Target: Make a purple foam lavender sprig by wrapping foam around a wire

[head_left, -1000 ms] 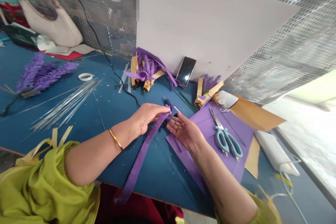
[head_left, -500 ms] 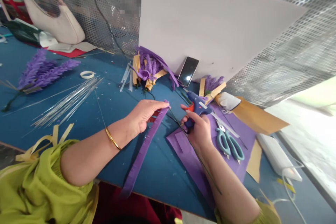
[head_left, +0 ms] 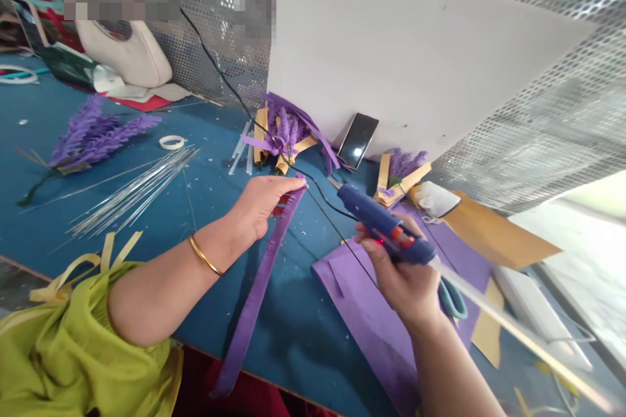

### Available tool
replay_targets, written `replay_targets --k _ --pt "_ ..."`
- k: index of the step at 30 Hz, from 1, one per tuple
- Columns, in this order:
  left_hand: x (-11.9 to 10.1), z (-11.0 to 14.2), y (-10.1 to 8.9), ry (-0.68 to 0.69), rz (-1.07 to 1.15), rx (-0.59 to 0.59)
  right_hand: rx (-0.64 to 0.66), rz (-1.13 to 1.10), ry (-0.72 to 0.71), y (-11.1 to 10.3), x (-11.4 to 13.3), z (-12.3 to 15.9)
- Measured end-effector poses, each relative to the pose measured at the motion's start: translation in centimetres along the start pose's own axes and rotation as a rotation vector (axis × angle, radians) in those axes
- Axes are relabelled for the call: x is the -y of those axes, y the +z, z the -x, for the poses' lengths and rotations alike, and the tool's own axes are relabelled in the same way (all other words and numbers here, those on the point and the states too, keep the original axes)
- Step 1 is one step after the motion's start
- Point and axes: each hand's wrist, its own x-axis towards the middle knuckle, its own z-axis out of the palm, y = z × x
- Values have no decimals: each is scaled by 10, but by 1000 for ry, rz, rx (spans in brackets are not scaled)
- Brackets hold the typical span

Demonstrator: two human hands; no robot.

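Observation:
Pinched between the thumb and fingers of my left hand (head_left: 261, 205) is the top end of a long purple paper strip (head_left: 261, 290), which hangs down past the table's front edge. A thin dark wire stem (head_left: 337, 229) runs from that pinched end toward my right. My right hand (head_left: 403, 277) is wrapped round a blue glue gun (head_left: 374, 212) with an orange trigger, held above the table. Its nozzle points up and left toward the strip, apart from it. A clear glue stick (head_left: 482, 303) juts from the gun's back.
Purple paper sheets (head_left: 364, 319) lie under my right arm, partly covering teal-handled scissors (head_left: 452, 300). Thin wires (head_left: 137, 189), a tape roll (head_left: 172, 142) and purple flowers (head_left: 95, 130) lie at left. A phone (head_left: 358, 140) leans on the white board (head_left: 391, 32). A black cord (head_left: 220, 71) crosses the table.
My right hand has raised the glue gun from the table, turning its nozzle toward the strip. My left hand, still pinching the strip, has shifted slightly left and up.

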Motion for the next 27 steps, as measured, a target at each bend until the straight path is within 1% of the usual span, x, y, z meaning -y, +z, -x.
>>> replay_targets --k 3,5,7,10,14,27 --pt "-2 1 0 37 -8 -20 70 150 -102 4 4 2" --pt "-1 1 1 42 -12 -11 134 185 -147 10 5 2" --pt "-1 1 1 43 -9 3 161 220 -162 16 7 3" --pt "0 3 1 42 -7 22 122 282 -163 23 8 5" --pt "0 4 2 39 -17 28 58 327 -173 25 8 6" --pt "2 6 3 46 -10 55 25 435 -244 25 9 8"
